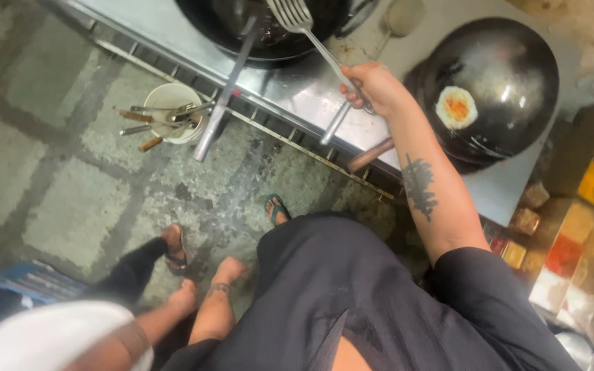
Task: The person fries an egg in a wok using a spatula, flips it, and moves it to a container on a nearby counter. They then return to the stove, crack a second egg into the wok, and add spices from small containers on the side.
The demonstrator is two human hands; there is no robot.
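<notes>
Grimy stone floor (70, 206) runs below a steel worktop (297, 89) carrying two dark woks. On the worktop, the right hand (374, 86) is closed around the handle of a slotted metal spatula (311, 34), whose head reaches over the far wok (269, 27). Beside it, the near wok (496, 82) holds a fried egg (456, 108). Lower down, the left hand (232, 269) hangs low by the body, its grip unclear. Against the worktop's edge, a white bucket (172, 110) holds utensils.
</notes>
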